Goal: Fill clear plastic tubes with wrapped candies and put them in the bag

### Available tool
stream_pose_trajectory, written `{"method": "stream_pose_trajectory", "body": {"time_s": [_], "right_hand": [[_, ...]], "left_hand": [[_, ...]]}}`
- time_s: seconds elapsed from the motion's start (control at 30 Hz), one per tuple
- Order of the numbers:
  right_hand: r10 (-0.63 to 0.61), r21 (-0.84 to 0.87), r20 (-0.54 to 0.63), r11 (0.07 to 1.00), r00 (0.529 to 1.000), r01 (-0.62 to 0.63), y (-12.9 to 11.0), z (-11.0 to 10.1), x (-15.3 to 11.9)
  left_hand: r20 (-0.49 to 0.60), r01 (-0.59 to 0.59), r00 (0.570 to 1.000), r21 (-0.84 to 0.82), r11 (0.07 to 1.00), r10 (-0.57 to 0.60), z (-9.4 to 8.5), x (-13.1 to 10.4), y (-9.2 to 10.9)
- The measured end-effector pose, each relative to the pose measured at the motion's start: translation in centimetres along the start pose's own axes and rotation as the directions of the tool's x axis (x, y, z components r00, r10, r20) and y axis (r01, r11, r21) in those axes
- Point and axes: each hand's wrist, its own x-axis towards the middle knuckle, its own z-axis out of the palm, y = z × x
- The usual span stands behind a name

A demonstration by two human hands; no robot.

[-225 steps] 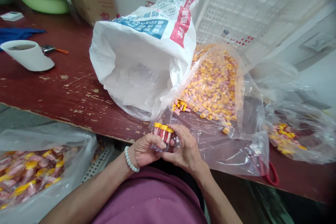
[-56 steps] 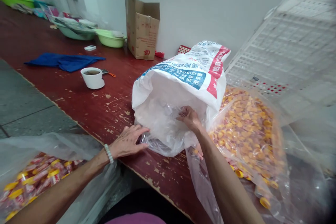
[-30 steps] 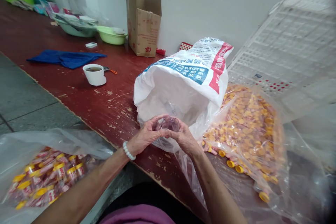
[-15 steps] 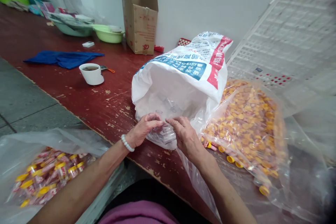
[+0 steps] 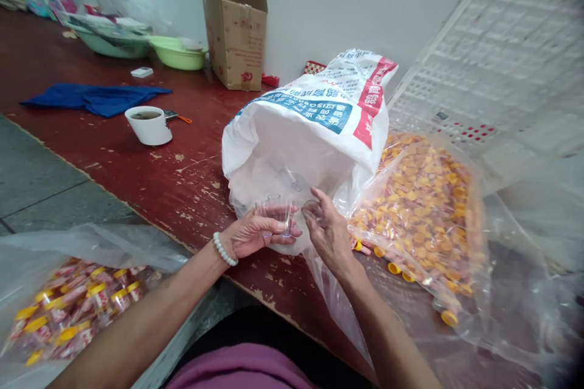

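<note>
In the mouth of a white woven sack (image 5: 292, 112) my hands work close together. My left hand (image 5: 246, 234), with a pale bead bracelet on its wrist, is closed around clear plastic tubes (image 5: 286, 213); how many cannot be told. Just to its right, my right hand (image 5: 329, 232) is curled with a clear round tube end (image 5: 311, 210) between thumb and fingers. More clear tubes lie inside the sack's clear liner behind the hands.
Right of the sack, a clear bag (image 5: 424, 194) holds yellow-capped tubes; another such bag (image 5: 77, 310) is at lower left. A white cup (image 5: 150, 127), blue cloth (image 5: 95, 99), cardboard box (image 5: 241, 42) and green basin (image 5: 177, 55) stand left and behind. A white crate (image 5: 493, 67) leans at right.
Both hands, nearly touching before, have drawn apart a little. Clear tubes now show plainly in my left hand, and a tube end in my right. The whole view has shifted slightly.
</note>
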Motion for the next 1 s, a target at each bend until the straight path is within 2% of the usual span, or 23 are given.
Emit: {"method": "stream_pose_trajectory", "body": {"time_s": [0.07,0.13,0.3,0.43,0.57,0.63,0.7,0.8,0.9,1.0], "right_hand": [[0.158,-0.052,0.051,0.987,0.986,-0.155,0.1,0.3,-0.2],[0.238,-0.151,0.073,0.963,0.968,-0.225,-0.1,0.6,-0.4],[0.330,-0.382,0.061,0.880,0.942,-0.283,-1.6,1.5,-0.5],[0.362,-0.430,0.123,0.859,0.924,-0.279,-2.3,2.0,-0.6],[0.299,-0.342,0.204,0.914,0.932,-0.219,-1.5,2.2,-0.9],[0.197,-0.228,0.251,0.964,0.948,-0.140,-0.9,2.1,-1.2],[0.102,-0.126,0.322,0.990,0.941,-0.064,-0.7,1.7,-1.3],[0.067,-0.064,0.407,0.997,0.911,-0.044,-1.2,1.0,-1.8],[0.035,0.021,0.355,0.999,0.934,-0.045,-1.9,-0.2,-3.0],[0.044,0.088,0.135,0.995,0.990,-0.056,-1.0,-2.5,-5.4]], "left_hand": [[-0.041,-0.090,0.995,-0.007,0.996,0.090,0.5,-0.2,-0.5],[-0.086,-0.158,0.983,0.029,0.987,0.160,1.1,-0.3,-1.1],[-0.231,-0.302,0.915,0.153,0.941,0.331,2.2,0.2,-2.6],[-0.265,-0.354,0.877,0.211,0.911,0.402,2.6,0.7,-3.6],[-0.280,-0.395,0.843,0.259,0.882,0.460,2.3,1.0,-4.1],[-0.260,-0.385,0.852,0.282,0.879,0.456,2.1,1.0,-4.2],[-0.238,-0.364,0.867,0.296,0.883,0.437,2.0,0.9,-4.2],[-0.257,-0.346,0.868,0.302,0.888,0.425,2.2,0.8,-4.3],[-0.270,-0.353,0.866,0.268,0.897,0.421,2.8,0.6,-4.1],[-0.258,-0.347,0.872,0.272,0.898,0.416,3.5,0.2,-3.6]]}}
